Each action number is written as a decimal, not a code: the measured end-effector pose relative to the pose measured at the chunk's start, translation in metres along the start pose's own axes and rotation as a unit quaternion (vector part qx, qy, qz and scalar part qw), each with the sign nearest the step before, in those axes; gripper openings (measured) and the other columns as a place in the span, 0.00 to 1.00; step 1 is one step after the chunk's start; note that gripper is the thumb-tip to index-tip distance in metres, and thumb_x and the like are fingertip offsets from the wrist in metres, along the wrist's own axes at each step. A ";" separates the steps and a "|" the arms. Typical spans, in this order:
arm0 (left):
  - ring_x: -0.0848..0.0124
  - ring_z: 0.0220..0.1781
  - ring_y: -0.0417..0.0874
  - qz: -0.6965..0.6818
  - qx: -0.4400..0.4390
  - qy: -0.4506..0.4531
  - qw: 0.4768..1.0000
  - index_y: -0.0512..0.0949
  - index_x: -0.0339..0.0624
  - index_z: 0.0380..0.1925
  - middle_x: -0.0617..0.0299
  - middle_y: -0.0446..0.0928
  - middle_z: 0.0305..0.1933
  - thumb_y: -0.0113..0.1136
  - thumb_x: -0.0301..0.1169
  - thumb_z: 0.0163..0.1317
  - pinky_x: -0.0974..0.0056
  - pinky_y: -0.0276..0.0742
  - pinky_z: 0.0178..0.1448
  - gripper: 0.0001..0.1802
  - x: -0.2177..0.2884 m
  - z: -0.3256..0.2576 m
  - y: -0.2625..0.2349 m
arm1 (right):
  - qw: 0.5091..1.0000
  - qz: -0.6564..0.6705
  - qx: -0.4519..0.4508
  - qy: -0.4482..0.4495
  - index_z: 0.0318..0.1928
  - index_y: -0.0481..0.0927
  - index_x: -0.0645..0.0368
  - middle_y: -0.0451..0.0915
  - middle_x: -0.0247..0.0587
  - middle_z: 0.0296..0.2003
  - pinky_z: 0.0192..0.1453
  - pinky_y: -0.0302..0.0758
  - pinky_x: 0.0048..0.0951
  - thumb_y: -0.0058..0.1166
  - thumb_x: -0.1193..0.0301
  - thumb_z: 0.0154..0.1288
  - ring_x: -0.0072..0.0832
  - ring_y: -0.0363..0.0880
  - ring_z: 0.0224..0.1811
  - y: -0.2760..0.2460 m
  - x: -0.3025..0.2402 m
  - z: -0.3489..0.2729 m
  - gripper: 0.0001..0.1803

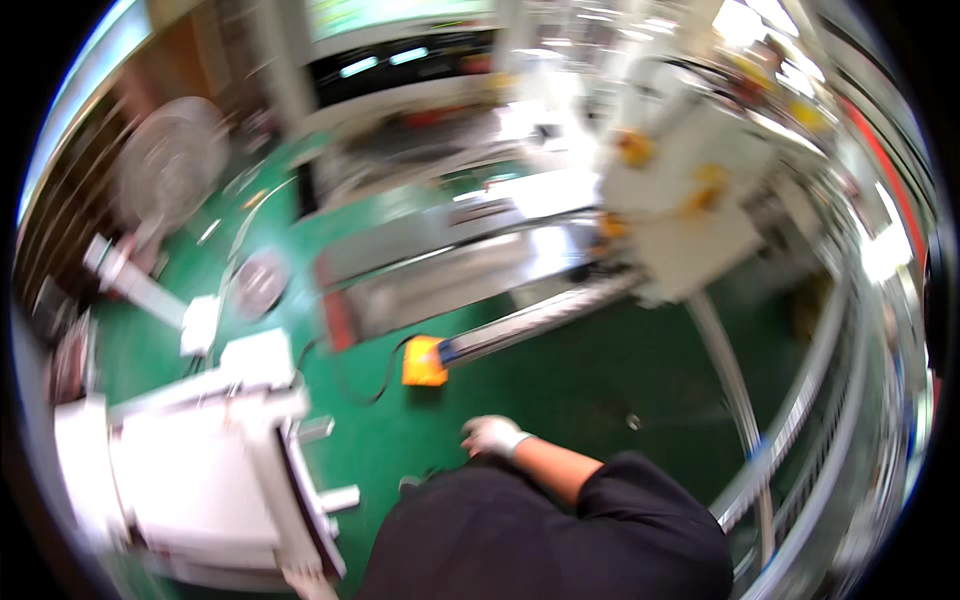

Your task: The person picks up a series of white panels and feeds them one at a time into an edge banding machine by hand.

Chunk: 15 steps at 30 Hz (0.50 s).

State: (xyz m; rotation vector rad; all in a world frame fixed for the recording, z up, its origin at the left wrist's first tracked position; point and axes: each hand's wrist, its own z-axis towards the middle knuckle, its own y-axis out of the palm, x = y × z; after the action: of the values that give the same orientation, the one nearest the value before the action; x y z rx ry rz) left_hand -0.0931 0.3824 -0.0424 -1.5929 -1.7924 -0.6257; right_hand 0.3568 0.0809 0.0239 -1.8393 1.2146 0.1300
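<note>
My right hand (492, 436), in a pale glove with a white cuff, hangs over the green floor in front of my dark clothing. Its fingers are loosely bent and apart, and no held thing shows in them. At the bottom edge my left hand (312, 584) is partly cut off, against the lower corner of a white, box-like unit (190, 490). Blur hides whether its fingers grip that edge or only touch it. Ahead of my right hand is a yellow-orange block (425, 361) at the end of a long metal rail (545, 318).
A long metal-topped bench (440, 285) with a red end stands ahead. At the left are a round fan (172, 165) and a clear round container (261, 284). A large pale machine (680, 210) stands at right, with curved-looking metal rails (800, 400) beside me. A black cable (385, 380) lies nearby.
</note>
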 end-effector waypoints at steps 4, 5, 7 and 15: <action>0.56 0.58 0.74 -0.128 0.044 0.016 0.991 0.70 0.39 0.58 0.49 0.69 0.62 0.48 0.53 0.66 0.53 0.72 0.59 0.32 0.011 0.030 -0.061 | 0.987 0.156 0.046 0.021 0.50 0.82 0.58 0.84 0.45 0.47 0.54 0.77 0.33 0.63 0.59 0.59 0.38 0.82 0.50 0.024 -0.018 0.016 0.22; 0.57 0.58 0.73 -0.145 0.056 0.025 0.988 0.70 0.39 0.59 0.50 0.69 0.63 0.48 0.54 0.66 0.53 0.71 0.60 0.33 0.011 0.034 -0.078 | 0.985 0.164 0.052 0.003 0.51 0.81 0.59 0.84 0.45 0.46 0.54 0.77 0.33 0.64 0.60 0.59 0.37 0.83 0.49 0.030 -0.033 0.015 0.22; 0.63 0.45 0.76 -0.134 0.085 0.055 0.986 0.73 0.40 0.50 0.57 0.73 0.50 0.52 0.54 0.65 0.58 0.75 0.47 0.28 0.017 0.016 -0.053 | 0.991 0.124 0.029 -0.030 0.51 0.80 0.59 0.84 0.44 0.44 0.53 0.77 0.31 0.65 0.62 0.60 0.36 0.83 0.48 0.039 -0.051 0.011 0.22; 0.64 0.37 0.78 -0.080 0.106 -0.050 0.990 0.68 0.46 0.52 0.60 0.72 0.39 0.60 0.50 0.65 0.63 0.79 0.36 0.25 0.031 -0.018 -0.059 | 0.990 0.049 -0.079 -0.107 0.51 0.80 0.60 0.84 0.45 0.44 0.53 0.77 0.32 0.63 0.58 0.61 0.36 0.83 0.47 0.094 -0.075 0.009 0.23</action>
State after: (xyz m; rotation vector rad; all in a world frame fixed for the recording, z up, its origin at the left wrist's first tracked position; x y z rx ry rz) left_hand -0.1499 0.3819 -0.0036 -1.3692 -2.0045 -0.4168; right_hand 0.2491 0.1279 -0.0003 -1.8466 1.1693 0.4784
